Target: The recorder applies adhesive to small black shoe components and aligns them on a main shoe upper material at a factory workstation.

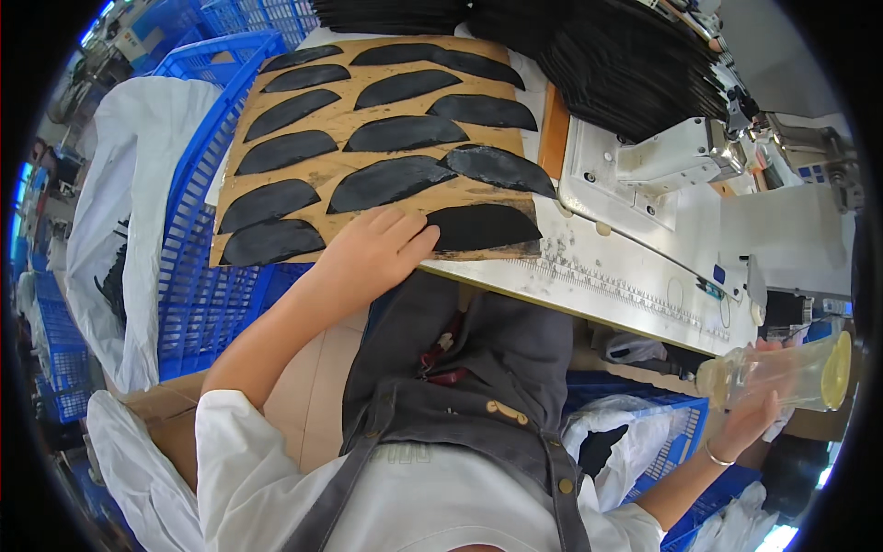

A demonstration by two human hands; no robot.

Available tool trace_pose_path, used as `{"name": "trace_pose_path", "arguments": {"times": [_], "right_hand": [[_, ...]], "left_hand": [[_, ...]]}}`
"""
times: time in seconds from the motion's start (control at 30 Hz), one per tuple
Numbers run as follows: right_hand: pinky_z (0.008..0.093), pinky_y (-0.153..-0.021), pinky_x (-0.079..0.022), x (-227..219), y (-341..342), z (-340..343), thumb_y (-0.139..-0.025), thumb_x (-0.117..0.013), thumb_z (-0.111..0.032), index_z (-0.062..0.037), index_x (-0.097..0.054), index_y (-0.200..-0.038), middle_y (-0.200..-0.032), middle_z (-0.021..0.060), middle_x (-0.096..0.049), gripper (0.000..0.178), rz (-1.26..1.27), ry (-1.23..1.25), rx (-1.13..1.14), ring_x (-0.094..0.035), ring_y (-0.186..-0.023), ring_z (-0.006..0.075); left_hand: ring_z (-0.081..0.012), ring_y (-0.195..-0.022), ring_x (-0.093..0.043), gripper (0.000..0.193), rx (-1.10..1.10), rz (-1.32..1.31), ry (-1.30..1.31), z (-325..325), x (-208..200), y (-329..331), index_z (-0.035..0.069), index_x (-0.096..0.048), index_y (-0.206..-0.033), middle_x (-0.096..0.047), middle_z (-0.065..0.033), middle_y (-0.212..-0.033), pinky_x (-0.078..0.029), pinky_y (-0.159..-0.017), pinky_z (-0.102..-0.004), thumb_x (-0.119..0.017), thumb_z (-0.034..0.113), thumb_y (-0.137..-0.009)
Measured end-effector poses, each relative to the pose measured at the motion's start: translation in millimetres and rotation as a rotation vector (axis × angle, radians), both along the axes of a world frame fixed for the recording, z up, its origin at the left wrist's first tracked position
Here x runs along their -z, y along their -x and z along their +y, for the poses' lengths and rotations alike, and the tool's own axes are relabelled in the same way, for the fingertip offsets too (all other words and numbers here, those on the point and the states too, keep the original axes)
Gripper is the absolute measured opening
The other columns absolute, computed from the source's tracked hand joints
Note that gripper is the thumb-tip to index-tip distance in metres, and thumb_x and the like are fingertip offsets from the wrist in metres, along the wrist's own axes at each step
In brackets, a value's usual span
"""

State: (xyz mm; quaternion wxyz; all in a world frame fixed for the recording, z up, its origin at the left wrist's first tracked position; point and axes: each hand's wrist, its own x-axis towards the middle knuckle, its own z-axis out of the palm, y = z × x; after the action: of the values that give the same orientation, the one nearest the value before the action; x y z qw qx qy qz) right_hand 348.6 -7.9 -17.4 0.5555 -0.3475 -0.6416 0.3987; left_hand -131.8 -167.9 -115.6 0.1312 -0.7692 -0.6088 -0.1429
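My left hand (379, 250) rests at the near edge of a brown cardboard sheet (308, 204). Its fingers are bent together, thumb and fingertips at the left end of a matte black half-moon piece (485, 227). Several more black half-moon pieces (391, 182) lie in slanting rows across the sheet, some with a shinier surface. Off to the right, my right hand (752, 409) is wrapped round a clear plastic bottle (777, 375). The bottle is tipped on its side, its yellowish wide end pointing right. The fingers behind it show partly through the plastic.
A white sewing machine (676, 156) stands on the right of the white table (635, 299), which has a printed ruler. Stacked black fabric (616, 60) lies at the back. Blue crates (198, 276) stand at the left; another blue crate (685, 432) is below right.
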Motion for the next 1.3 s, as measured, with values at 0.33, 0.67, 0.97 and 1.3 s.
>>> {"name": "trace_pose_path", "arguments": {"times": [0.33,0.67,0.97,1.3], "right_hand": [[0.0434,-0.103,-0.036,22.4,25.7,-9.6,-0.073,-0.065,-0.043,0.0009,-0.028,-0.14,-0.122,0.0157,-0.046,0.088,0.166,0.131,-0.073,-0.048,-0.116,0.0303],[0.0414,-0.102,-0.036,36.0,24.4,-7.8,-0.075,-0.065,-0.045,0.0013,-0.029,-0.139,-0.121,0.015,-0.046,0.087,0.121,0.146,-0.114,-0.048,-0.115,0.0295],[0.0421,-0.099,-0.04,43.6,48.8,0.5,-0.074,-0.068,-0.043,0.0014,-0.03,-0.138,-0.12,0.0152,-0.047,0.087,0.114,0.185,-0.2,-0.051,-0.111,0.0293],[0.0425,-0.095,-0.043,38.9,70.9,-10.4,-0.069,-0.071,-0.045,0.0008,-0.034,-0.136,-0.116,0.0158,-0.05,0.089,0.16,0.184,-0.222,-0.054,-0.107,0.0299]], "left_hand": [[-0.0179,-0.104,-0.059,0.015,0.046,-1.348,-0.097,18.5,-23.7,5.8,-0.001,-0.059,-0.094,-0.064,-0.0088,-0.108,-0.046,-0.093,-0.0325,-0.062,-0.006,-0.08],[-0.0239,-0.11,-0.057,0.029,0.044,-1.262,0.143,-16.7,-8.8,9.1,0.002,-0.057,-0.082,-0.064,-0.0129,-0.108,-0.043,-0.097,-0.0364,-0.042,-0.015,-0.063],[-0.0188,-0.098,-0.06,0.015,0.013,-1.538,0.044,-18.1,-25.2,22.9,-0.001,-0.062,-0.096,-0.065,-0.0093,-0.1,-0.047,-0.085,-0.0305,-0.051,-0.002,-0.086],[-0.0241,-0.092,-0.063,0.026,0.269,-0.75,0.49,119.7,-11.3,-15.2,0.004,-0.063,-0.109,-0.066,-0.0113,-0.102,-0.047,-0.083,-0.0334,-0.061,0.02,-0.089]]}}
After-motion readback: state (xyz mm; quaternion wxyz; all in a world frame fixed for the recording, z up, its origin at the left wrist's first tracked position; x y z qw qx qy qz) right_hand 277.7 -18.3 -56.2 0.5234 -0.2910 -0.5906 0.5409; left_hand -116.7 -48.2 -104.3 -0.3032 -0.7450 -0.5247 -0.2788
